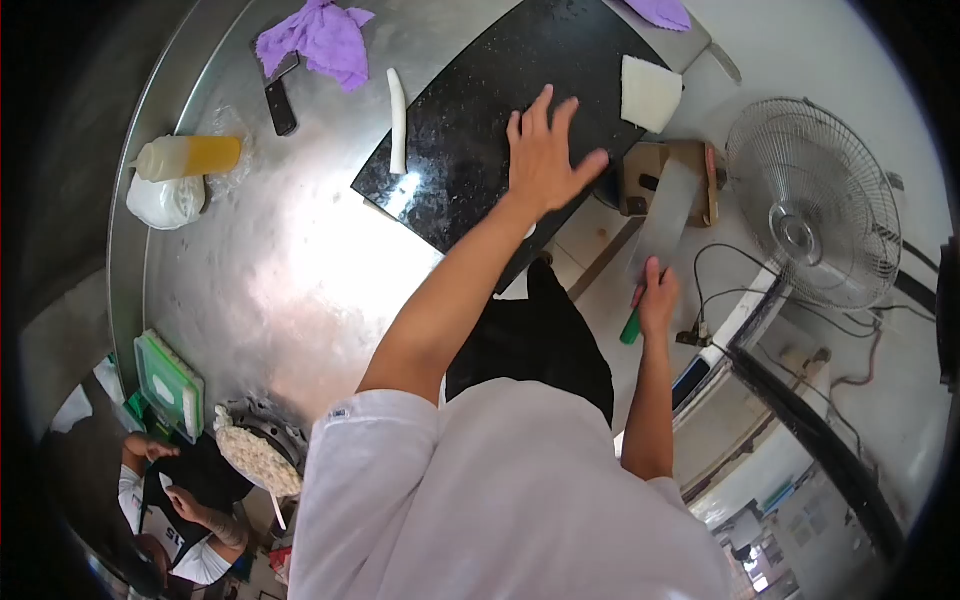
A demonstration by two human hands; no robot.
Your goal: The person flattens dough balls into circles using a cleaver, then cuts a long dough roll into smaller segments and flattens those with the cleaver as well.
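My left hand [545, 155] is spread flat over the black board [470, 130], fingers apart and nothing in them. A small white edge shows under its wrist. My right hand [656, 298] grips the green handle of a broad-bladed knife [667, 215], held off the board's right side with its blade pointing up and away. A long white strip, like rolled dough [397, 120], lies along the board's left edge. At the far right corner rests a flat, pale, four-sided piece [650, 94].
Purple cloth [318, 42], a small black device [281, 107] and a squeeze bottle of yellow liquid [190, 157] lie on the steel table [250, 270]. A fan [812, 205] and cardboard box [640, 180] stand right. Another person [185, 500] is at lower left, near a green-lidded container [168, 385].
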